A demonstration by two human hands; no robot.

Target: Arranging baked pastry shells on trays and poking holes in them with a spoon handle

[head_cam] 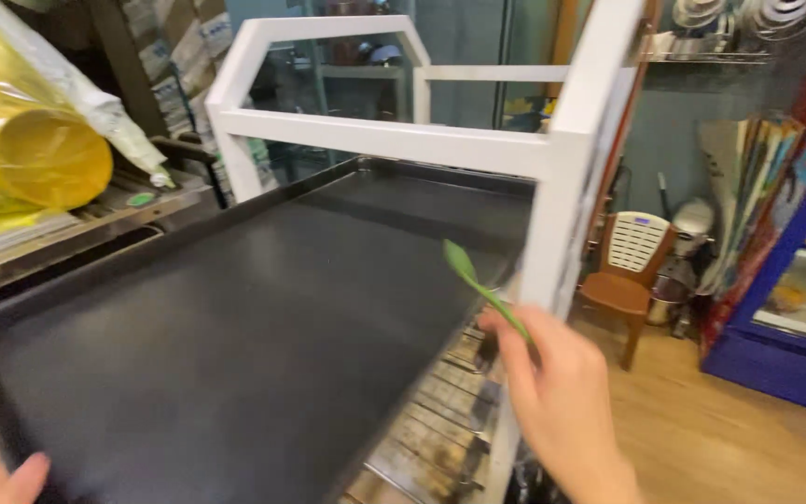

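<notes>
A large black baking tray [235,345] lies tilted across a white metal rack frame [552,159]. My right hand [562,401] is at the tray's right edge, its fingers closed on the thin handle of a green spatula [478,285], whose small leaf-shaped blade points up over the tray. My left hand [2,481] shows only its fingertips at the bottom left, touching the tray's near corner. Below the tray's right edge a worn wire rack shelf [440,420] is visible.
Rolls of yellow plastic film [39,149] lie on a shelf at left. A brown and white plastic chair [627,271] stands on the wooden floor at right, next to a blue display cabinet [795,308]. Metal bowls sit on a high shelf [711,56].
</notes>
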